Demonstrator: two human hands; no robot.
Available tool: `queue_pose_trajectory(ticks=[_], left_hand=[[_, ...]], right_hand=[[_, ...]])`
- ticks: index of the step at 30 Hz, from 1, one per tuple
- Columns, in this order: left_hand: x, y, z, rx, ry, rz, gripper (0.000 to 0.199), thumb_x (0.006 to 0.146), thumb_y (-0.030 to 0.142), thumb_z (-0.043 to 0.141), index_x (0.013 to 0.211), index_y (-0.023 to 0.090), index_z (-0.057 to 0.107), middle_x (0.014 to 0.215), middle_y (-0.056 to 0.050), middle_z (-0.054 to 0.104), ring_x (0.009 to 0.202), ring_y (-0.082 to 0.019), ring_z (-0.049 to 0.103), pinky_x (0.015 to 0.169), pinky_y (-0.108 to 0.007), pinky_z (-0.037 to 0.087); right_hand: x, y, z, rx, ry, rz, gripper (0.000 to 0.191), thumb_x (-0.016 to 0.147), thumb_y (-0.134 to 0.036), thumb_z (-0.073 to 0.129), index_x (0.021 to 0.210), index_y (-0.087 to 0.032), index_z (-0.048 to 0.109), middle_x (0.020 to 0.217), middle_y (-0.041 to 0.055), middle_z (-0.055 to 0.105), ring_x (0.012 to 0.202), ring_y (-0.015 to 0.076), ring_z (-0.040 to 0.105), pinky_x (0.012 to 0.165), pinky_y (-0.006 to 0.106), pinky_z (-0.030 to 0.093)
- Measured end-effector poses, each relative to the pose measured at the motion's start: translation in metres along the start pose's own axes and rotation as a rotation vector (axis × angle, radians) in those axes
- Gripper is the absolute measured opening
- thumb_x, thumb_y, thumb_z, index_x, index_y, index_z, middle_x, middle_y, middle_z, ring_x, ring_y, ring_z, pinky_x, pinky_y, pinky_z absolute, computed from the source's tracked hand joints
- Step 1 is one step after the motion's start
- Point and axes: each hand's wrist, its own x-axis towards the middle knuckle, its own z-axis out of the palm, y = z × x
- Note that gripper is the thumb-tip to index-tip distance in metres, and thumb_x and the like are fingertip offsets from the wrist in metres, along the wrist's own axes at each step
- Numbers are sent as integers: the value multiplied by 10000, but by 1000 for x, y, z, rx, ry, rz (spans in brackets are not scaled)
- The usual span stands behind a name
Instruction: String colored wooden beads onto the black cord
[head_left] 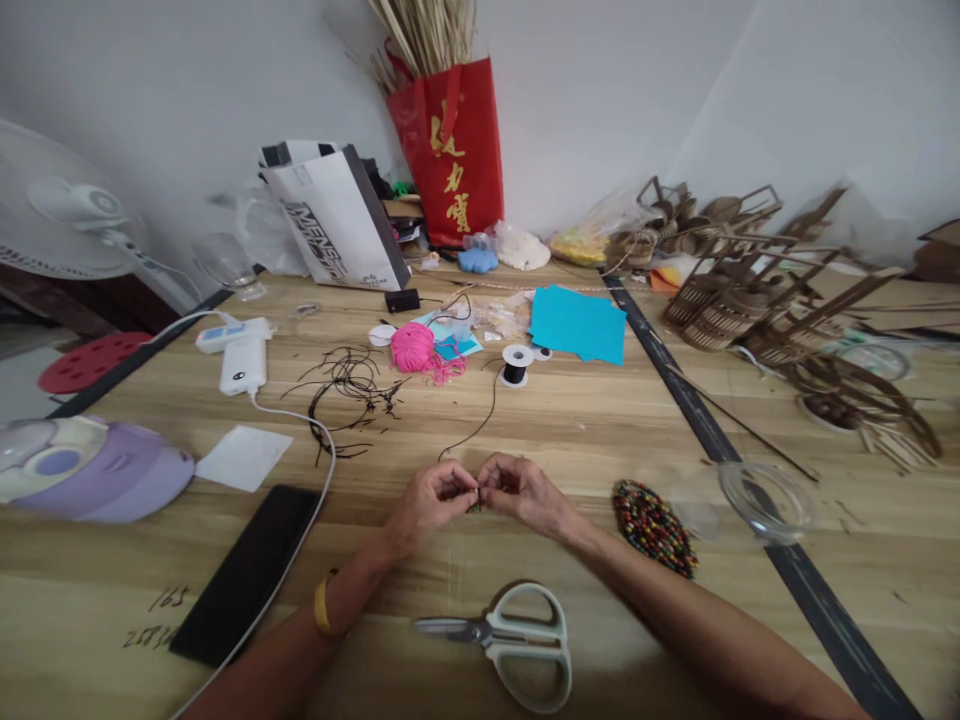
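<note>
My left hand and my right hand meet above the middle of the table, thumbs and forefingers pinched together. A tiny dark, greenish piece shows between the fingertips, too small to name. From a white spool, thin black cord trails down to the back of my left hand; whether the fingers grip it is hidden. Scissors with pale handles lie in front of my hands, blades pointing left. To the right of my right hand rests a heap of strung multicoloured beads.
Cut black cords and pink yarn lie beyond my hands, near blue sheets. A black case and white cable are at left. Woven baskets and a clear tape roll stand right.
</note>
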Motion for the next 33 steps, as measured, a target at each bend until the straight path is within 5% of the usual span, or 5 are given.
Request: queue_pose_trajectory(ticks=[10,16,23,28,33], left_hand=[[3,-1,-3,-143,-62,-67,287,645,317,739,762,122,565,651,6,601,555,-81,530,536,-198,411],[0,4,1,-47,-54,-13,185,670,230,682,780,138,564,701,-1,590,626,-97,547,576,-200,432],[-5,5,4,369,19,289,168,678,39,562,791,159,596,765,-19,624,735,-136,594,676,-228,464],[-5,3,3,552,9,605,109,765,72,575,795,165,622,816,-51,610,790,-150,595,717,-252,488],[-7,-1,1,610,-10,708,116,844,119,537,834,160,645,833,-66,607,780,-132,599,697,-230,505]], right_hand=[[1,1,-4,24,-57,-8,175,773,-311,613,746,-142,578,592,-31,508,534,77,398,506,185,305],[2,4,-5,64,-72,64,69,696,-205,601,690,-137,592,549,-46,504,497,63,392,479,172,309],[7,7,-8,275,-134,215,98,594,-200,574,655,-137,617,544,-34,562,456,68,464,435,169,394],[8,8,-8,366,-162,248,94,579,-190,583,643,-136,627,526,-39,564,434,58,461,424,162,416],[7,5,-9,397,-194,296,93,591,-192,593,663,-141,623,534,-41,565,437,56,467,417,154,420]])
